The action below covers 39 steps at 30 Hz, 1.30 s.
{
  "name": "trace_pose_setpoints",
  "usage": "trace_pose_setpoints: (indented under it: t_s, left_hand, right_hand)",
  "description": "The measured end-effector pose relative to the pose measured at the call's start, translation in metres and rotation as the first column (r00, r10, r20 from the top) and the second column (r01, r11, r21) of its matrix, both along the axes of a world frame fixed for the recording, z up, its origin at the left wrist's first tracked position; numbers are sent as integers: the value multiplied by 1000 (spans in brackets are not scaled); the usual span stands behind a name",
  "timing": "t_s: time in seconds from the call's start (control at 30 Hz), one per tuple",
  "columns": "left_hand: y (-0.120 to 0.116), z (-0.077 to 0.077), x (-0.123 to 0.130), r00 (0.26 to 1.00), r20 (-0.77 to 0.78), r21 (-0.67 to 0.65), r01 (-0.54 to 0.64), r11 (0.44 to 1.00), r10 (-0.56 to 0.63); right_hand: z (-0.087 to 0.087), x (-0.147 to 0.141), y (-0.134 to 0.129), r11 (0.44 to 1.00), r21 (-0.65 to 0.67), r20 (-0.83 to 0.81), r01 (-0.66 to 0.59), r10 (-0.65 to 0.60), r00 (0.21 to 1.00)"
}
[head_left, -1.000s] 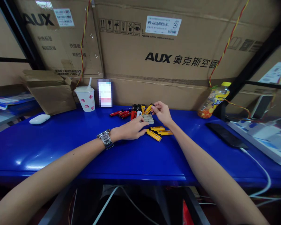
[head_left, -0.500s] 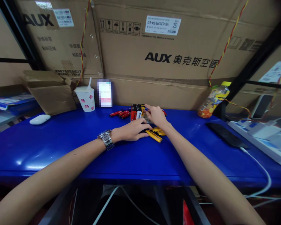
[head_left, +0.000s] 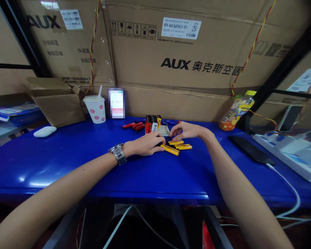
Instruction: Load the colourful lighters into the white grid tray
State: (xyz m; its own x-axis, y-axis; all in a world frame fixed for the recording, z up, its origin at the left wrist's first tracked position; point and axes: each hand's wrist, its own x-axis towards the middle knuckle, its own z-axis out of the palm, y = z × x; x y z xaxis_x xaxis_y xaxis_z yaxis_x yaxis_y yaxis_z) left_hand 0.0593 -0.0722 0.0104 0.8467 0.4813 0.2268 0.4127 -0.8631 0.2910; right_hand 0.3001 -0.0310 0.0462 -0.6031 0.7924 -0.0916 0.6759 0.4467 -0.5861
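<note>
A white gridded tray (head_left: 165, 130) on the blue table holds several upright lighter-like pieces (head_left: 151, 121), red, white and yellow with black tops, in its left part. My left hand (head_left: 151, 142) rests before the tray, its thumb and fingers closed on the black end of a yellow piece (head_left: 170, 149). More yellow pieces (head_left: 184, 147) lie just right of it. Above them, at the tray's right side, is my right hand (head_left: 181, 131), fingers curled but apart, with nothing visible between them. Red pieces (head_left: 137, 125) lie left of the tray.
A paper cup (head_left: 95, 110) and a lit phone (head_left: 116, 103) stand at the back. A white case (head_left: 45, 131) lies left. At right are a drink bottle (head_left: 237, 110), a black phone (head_left: 250, 149) and a power strip (head_left: 290, 155).
My right hand has moved from the upright pieces to the right and toward me, uncovering the tray's bare slots. The yellow piece at my left hand has tilted slightly.
</note>
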Motion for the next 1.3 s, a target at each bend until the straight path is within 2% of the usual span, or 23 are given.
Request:
trace_pose_setpoints:
  t_s: [0.13, 0.23, 0.33, 0.47, 0.6, 0.7, 0.77, 0.8, 0.87, 0.97, 1.03, 1.2, 1.3]
  left_hand:
    - [1, 7, -2, 997, 54, -124, -39, 992, 46]
    - [3, 11, -3, 982, 164, -224, -58, 973, 96]
    - [5, 13, -4, 937, 309, -377, -36, 925, 163]
    - [6, 14, -2, 829, 484, -569, 55, 821, 280]
    - [3, 17, 1, 684, 585, -700, 155, 697, 436]
    - [0, 22, 2, 600, 613, -765, 290, 575, 513]
    - [-2, 25, 3, 569, 593, -798, 323, 509, 569]
    - [-3, 26, 3, 566, 575, -812, 310, 494, 591]
    - [-4, 28, 3, 576, 550, -823, 255, 507, 604]
    - [-5, 28, 3, 604, 543, -805, 178, 566, 583]
    - [-5, 28, 3, 612, 533, -797, 130, 591, 584]
    - [-4, 28, 5, 596, 516, -765, -4, 644, 616]
    - [-4, 28, 4, 581, 523, -746, -42, 665, 624]
  right_hand:
    - [2, 4, -3, 996, -76, 57, -39, 43, 997]
    - [-3, 0, -2, 997, -61, 12, -52, 53, 999]
    - [-9, -3, 0, 997, -31, -67, -68, 66, 996]
    - [-9, -5, -6, 997, -67, -255, 26, -42, 966]
    - [-5, -12, -13, 983, -156, -518, 98, -165, 839]
    - [-9, -20, -8, 977, -81, -673, 195, -198, 713]
    - [-15, -24, -2, 961, -13, -705, 276, -205, 679]
    - [-18, -26, 0, 953, 2, -708, 304, -214, 674]
    - [-23, -30, 3, 945, -28, -717, 327, -247, 652]
    - [-27, -37, 3, 940, -110, -752, 324, -291, 591]
    - [-27, -42, 2, 930, -113, -767, 350, -306, 564]
    - [-25, -48, 1, 903, -145, -752, 405, -367, 548]
    - [-26, -47, 1, 878, -169, -761, 449, -406, 507]
